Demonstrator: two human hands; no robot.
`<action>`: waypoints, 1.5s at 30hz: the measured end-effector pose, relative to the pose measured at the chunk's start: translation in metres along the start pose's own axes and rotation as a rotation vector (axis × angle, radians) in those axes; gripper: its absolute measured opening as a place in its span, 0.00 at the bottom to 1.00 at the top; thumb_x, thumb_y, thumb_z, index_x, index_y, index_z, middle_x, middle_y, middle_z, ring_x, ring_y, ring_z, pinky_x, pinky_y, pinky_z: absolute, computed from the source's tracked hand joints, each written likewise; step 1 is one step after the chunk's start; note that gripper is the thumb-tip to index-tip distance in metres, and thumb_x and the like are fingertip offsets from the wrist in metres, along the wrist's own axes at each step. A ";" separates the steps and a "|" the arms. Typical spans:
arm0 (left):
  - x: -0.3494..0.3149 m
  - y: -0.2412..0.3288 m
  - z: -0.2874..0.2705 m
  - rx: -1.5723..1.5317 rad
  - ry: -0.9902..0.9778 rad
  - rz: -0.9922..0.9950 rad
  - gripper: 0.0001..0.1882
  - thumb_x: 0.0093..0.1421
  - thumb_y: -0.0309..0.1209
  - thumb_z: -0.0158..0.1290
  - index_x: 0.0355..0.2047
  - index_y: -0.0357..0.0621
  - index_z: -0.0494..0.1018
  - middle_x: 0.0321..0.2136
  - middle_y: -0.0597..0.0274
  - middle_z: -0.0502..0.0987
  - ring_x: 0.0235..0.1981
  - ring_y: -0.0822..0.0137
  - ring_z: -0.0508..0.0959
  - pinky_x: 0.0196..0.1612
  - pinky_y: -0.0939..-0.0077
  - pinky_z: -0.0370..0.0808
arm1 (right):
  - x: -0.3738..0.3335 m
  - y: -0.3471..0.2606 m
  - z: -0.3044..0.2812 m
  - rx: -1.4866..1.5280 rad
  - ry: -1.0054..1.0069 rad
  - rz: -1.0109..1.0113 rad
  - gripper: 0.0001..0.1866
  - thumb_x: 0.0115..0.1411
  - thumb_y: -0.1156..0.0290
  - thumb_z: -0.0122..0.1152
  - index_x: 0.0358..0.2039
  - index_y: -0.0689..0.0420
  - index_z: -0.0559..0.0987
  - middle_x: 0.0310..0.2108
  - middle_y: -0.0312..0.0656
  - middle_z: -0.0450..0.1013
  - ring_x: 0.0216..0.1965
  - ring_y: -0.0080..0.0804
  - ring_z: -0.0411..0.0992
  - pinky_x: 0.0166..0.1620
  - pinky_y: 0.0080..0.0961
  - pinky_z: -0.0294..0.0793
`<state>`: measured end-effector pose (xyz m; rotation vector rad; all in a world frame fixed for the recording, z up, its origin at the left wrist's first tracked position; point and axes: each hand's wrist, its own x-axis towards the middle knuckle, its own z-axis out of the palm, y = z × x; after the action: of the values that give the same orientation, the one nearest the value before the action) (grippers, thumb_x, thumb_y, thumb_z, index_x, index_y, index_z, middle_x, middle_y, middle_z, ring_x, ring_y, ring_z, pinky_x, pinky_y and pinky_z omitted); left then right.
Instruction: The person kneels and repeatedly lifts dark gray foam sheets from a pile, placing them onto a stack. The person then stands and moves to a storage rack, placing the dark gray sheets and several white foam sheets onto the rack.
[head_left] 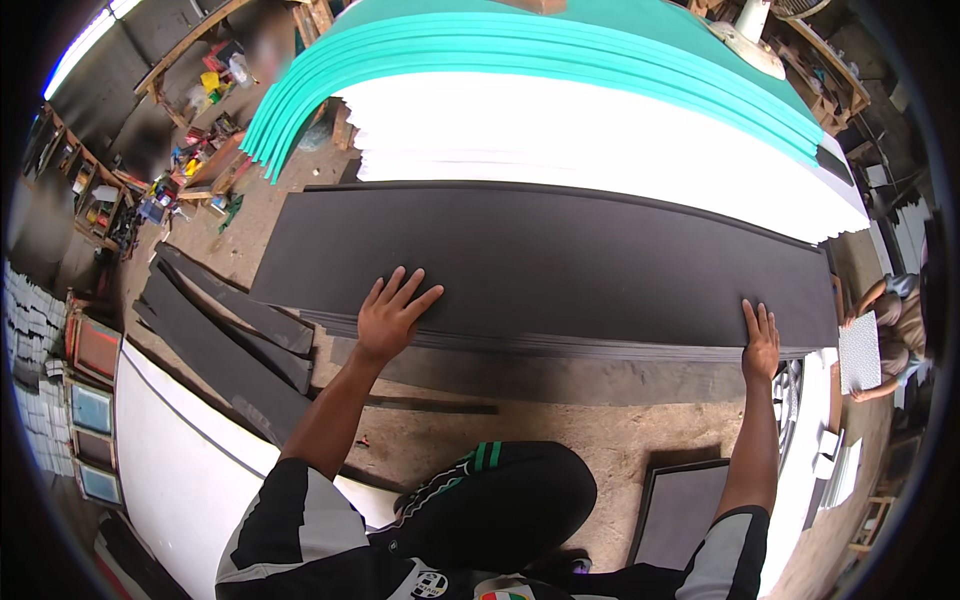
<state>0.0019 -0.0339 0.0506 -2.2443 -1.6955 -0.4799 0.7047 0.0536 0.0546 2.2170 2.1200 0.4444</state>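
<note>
A stack of long dark grey sheets, seemingly foam, lies in front of me. My left hand rests on the top sheet near its front edge, left of the middle, with the fingers spread. Near the right end of the same edge, my right hand lies flat with its fingers stretched out. Neither hand grips anything. Behind the dark stack rises a tall pile of white sheets, topped by several turquoise sheets that droop at the left.
Dark curved offcuts lie at the left, beside a large white sheet. A dark panel is near my right forearm. At far right another person holds a textured white sheet. A fan stands at the back right.
</note>
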 end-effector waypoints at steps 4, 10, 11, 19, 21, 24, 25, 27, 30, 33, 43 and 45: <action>0.020 0.016 -0.005 -0.026 -0.043 -0.026 0.38 0.52 0.19 0.59 0.62 0.70 0.77 0.65 0.62 0.74 0.67 0.51 0.72 0.67 0.45 0.70 | 0.009 -0.011 -0.018 -0.018 -0.145 0.129 0.47 0.63 0.85 0.50 0.75 0.22 0.57 0.77 0.37 0.55 0.77 0.45 0.53 0.75 0.46 0.58; 0.017 0.008 0.014 -0.009 -0.011 0.039 0.37 0.53 0.14 0.54 0.62 0.61 0.78 0.66 0.59 0.74 0.70 0.50 0.69 0.69 0.46 0.67 | 0.027 -0.011 -0.019 0.008 -0.216 0.171 0.41 0.71 0.76 0.46 0.75 0.15 0.52 0.79 0.39 0.50 0.78 0.49 0.48 0.76 0.50 0.54; 0.013 0.003 0.017 -0.012 -0.031 0.028 0.37 0.53 0.14 0.57 0.62 0.61 0.78 0.67 0.59 0.73 0.71 0.50 0.68 0.70 0.45 0.67 | 0.031 -0.015 -0.017 -0.001 -0.212 0.188 0.42 0.72 0.77 0.46 0.75 0.14 0.51 0.79 0.39 0.50 0.78 0.49 0.49 0.76 0.50 0.55; 0.019 0.010 0.026 -0.068 -0.100 0.020 0.44 0.42 0.37 0.76 0.64 0.61 0.76 0.69 0.60 0.69 0.72 0.49 0.66 0.69 0.44 0.68 | 0.020 -0.006 -0.013 -0.009 -0.228 0.221 0.42 0.75 0.76 0.43 0.76 0.12 0.46 0.78 0.41 0.51 0.78 0.51 0.50 0.76 0.51 0.57; 0.020 0.008 0.027 -0.076 -0.104 0.026 0.46 0.40 0.39 0.76 0.64 0.61 0.76 0.69 0.59 0.69 0.71 0.48 0.66 0.68 0.44 0.68 | 0.024 -0.007 -0.014 0.000 -0.227 0.211 0.42 0.75 0.76 0.42 0.76 0.12 0.46 0.78 0.41 0.51 0.78 0.51 0.50 0.76 0.52 0.57; 0.022 0.009 0.021 -0.111 -0.101 0.025 0.47 0.37 0.40 0.77 0.63 0.61 0.76 0.69 0.59 0.70 0.70 0.47 0.67 0.68 0.44 0.69 | 0.033 -0.007 -0.009 0.024 -0.227 0.197 0.41 0.74 0.77 0.42 0.75 0.13 0.49 0.78 0.41 0.51 0.77 0.52 0.51 0.75 0.52 0.57; 0.024 0.010 0.022 -0.128 -0.088 0.045 0.48 0.36 0.40 0.77 0.63 0.61 0.76 0.69 0.59 0.70 0.70 0.47 0.67 0.67 0.44 0.69 | 0.036 -0.006 -0.008 0.017 -0.214 0.199 0.42 0.74 0.77 0.42 0.75 0.13 0.50 0.78 0.41 0.52 0.77 0.51 0.51 0.75 0.52 0.58; 0.023 0.003 0.022 -0.133 -0.063 0.050 0.49 0.35 0.41 0.77 0.63 0.61 0.77 0.68 0.58 0.71 0.70 0.46 0.68 0.67 0.45 0.69 | 0.046 -0.009 -0.003 -0.007 -0.174 0.183 0.43 0.72 0.79 0.44 0.75 0.14 0.51 0.78 0.41 0.53 0.77 0.51 0.53 0.74 0.51 0.58; 0.036 0.015 0.019 -0.170 -0.105 0.056 0.48 0.35 0.45 0.77 0.62 0.63 0.77 0.69 0.59 0.70 0.71 0.47 0.65 0.69 0.46 0.68 | 0.038 0.008 0.003 -0.043 -0.160 0.198 0.50 0.66 0.82 0.53 0.76 0.15 0.49 0.78 0.40 0.53 0.76 0.51 0.53 0.72 0.50 0.62; 0.049 0.018 0.022 -0.219 -0.159 0.074 0.47 0.37 0.51 0.76 0.62 0.66 0.77 0.70 0.60 0.68 0.73 0.47 0.63 0.71 0.46 0.66 | 0.031 0.020 0.001 -0.088 -0.204 0.223 0.57 0.60 0.85 0.62 0.76 0.15 0.48 0.78 0.38 0.53 0.76 0.50 0.54 0.70 0.50 0.67; 0.031 0.013 0.036 -0.085 -0.233 0.051 0.48 0.51 0.74 0.53 0.70 0.73 0.68 0.76 0.59 0.57 0.77 0.46 0.53 0.75 0.40 0.54 | 0.007 -0.030 -0.026 0.143 -0.209 -0.099 0.51 0.58 0.46 0.71 0.78 0.24 0.52 0.80 0.45 0.45 0.80 0.51 0.43 0.76 0.55 0.50; 0.034 0.014 0.036 -0.096 -0.240 0.061 0.48 0.52 0.74 0.52 0.70 0.73 0.67 0.76 0.59 0.56 0.77 0.46 0.53 0.75 0.40 0.53 | 0.008 -0.027 -0.022 0.169 -0.193 -0.070 0.49 0.60 0.40 0.67 0.77 0.24 0.53 0.80 0.45 0.43 0.80 0.51 0.42 0.76 0.55 0.48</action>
<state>0.0271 0.0072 0.0321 -2.5012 -1.7411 -0.2929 0.6735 0.0596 0.0707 2.1580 2.1949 0.0465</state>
